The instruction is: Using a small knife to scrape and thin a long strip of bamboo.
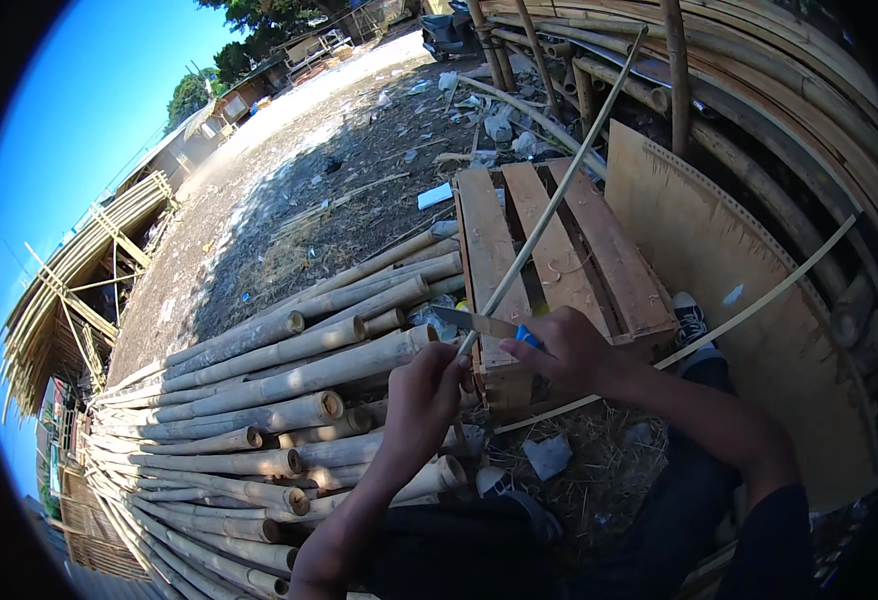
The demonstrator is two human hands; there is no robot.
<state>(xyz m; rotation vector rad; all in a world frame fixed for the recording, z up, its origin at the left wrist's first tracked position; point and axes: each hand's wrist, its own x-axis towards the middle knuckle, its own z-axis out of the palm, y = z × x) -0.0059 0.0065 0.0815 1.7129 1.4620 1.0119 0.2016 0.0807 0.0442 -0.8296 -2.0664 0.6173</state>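
Observation:
A long, thin bamboo strip [549, 212] slants across a slatted wooden crate [571, 235], its far end rising toward the poles at the back. My left hand [427, 385] is closed around the strip's near end, just off the crate's left front corner. In my right hand [562, 352] is a knife [474, 322] with a blue handle. Its blade points left and lies across the strip, close to my left fingers. A curled shaving [566, 268] rests on the crate's slats.
Thick bamboo poles [289, 375] are stacked to the left, their cut ends toward me. A plywood sheet [729, 290] leans at right, with a pale split strip [759, 305] before it. Upright posts [676, 75] hold more poles behind. My shoes [691, 322] flank the crate's near side.

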